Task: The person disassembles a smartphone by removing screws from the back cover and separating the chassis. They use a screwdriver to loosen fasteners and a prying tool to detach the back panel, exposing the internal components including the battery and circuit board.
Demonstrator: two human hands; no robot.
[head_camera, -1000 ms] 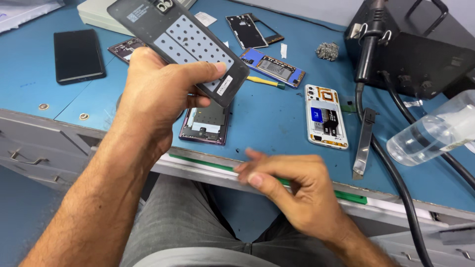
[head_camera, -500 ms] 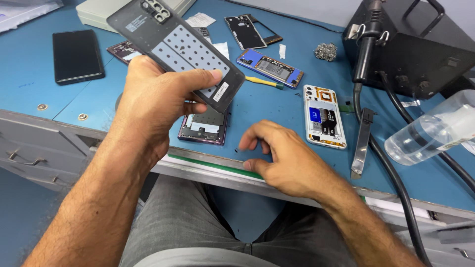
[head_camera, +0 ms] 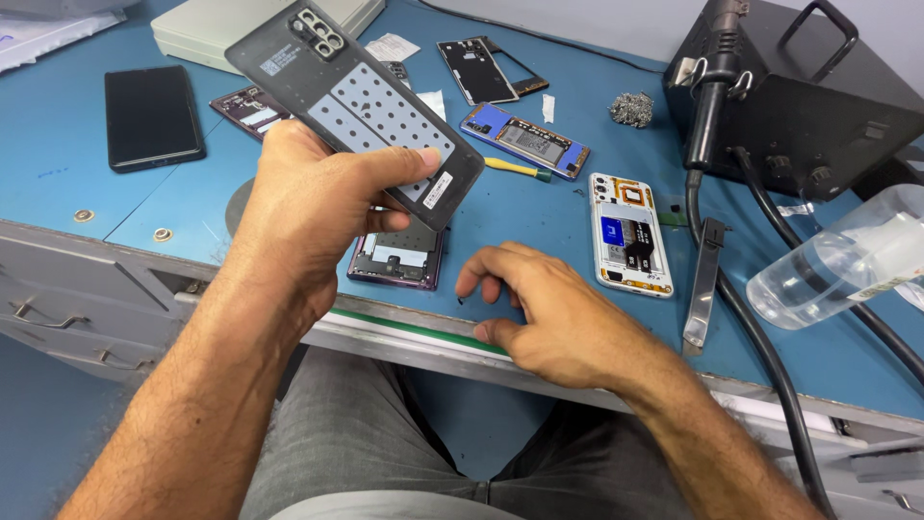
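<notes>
My left hand (head_camera: pixel 313 207) holds up a dark phone back cover (head_camera: pixel 356 106), inner side facing me, with a grid of dots and camera cutouts at its top. Below it on the blue bench lies an opened purple phone (head_camera: pixel 397 258), partly hidden by that hand. My right hand (head_camera: pixel 553 313) rests on the bench near the front edge, fingers spread and bent down, its fingertips beside a tiny dark speck (head_camera: pixel 461 301). It holds nothing.
A white opened phone (head_camera: pixel 630 233), a blue opened phone (head_camera: pixel 525 140), a black frame (head_camera: pixel 481 69) and a black phone (head_camera: pixel 152 116) lie around. Tweezers (head_camera: pixel 703 284), a yellow-handled tool (head_camera: pixel 518 169), a clear bottle (head_camera: pixel 842 260) and a black station with cables (head_camera: pixel 799 96) stand right.
My right hand has come up from below the bench edge onto the blue surface beside the purple phone. The left hand has kept the cover raised, shifting only slightly.
</notes>
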